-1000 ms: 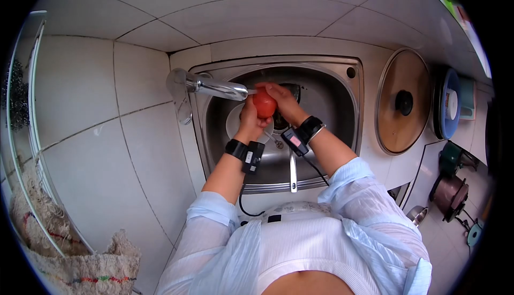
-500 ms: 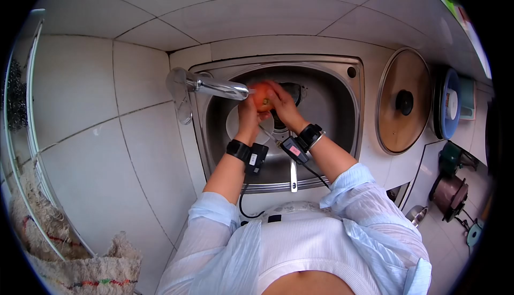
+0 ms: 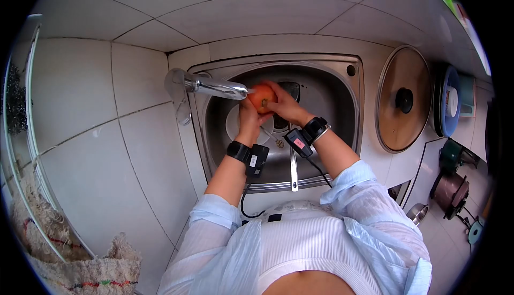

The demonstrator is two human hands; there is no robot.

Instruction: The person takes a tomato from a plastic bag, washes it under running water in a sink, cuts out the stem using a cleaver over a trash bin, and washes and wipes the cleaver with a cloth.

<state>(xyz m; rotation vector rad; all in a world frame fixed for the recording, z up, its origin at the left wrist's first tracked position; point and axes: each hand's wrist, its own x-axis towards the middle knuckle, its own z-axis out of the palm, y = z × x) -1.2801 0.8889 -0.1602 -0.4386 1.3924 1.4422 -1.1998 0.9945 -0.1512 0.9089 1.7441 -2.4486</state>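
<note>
A large orange-red tomato (image 3: 261,97) sits between my two hands, right at the mouth of the chrome faucet (image 3: 219,87). My left hand (image 3: 249,118) cups it from the left and below. From the right, my right hand (image 3: 286,105) wraps its fingers over the top, with the thumb near the stem end. Beneath my left hand, partly hidden, a white bowl (image 3: 232,125) rests in the steel sink (image 3: 332,118). A long-handled utensil (image 3: 294,172) leans across the sink, its dark head partly behind my right hand.
A glass pan lid (image 3: 402,126) leans on the wall at the right, with a blue basin (image 3: 451,102) beside it. Farther right are a dark pot (image 3: 450,190) and a small metal pot (image 3: 417,213). A rack with a beige cloth (image 3: 91,271) stands at the left.
The tomato has turned slightly in my hands, and its stem end sits a little lower. My right hand and wrist have shifted slightly to the right.
</note>
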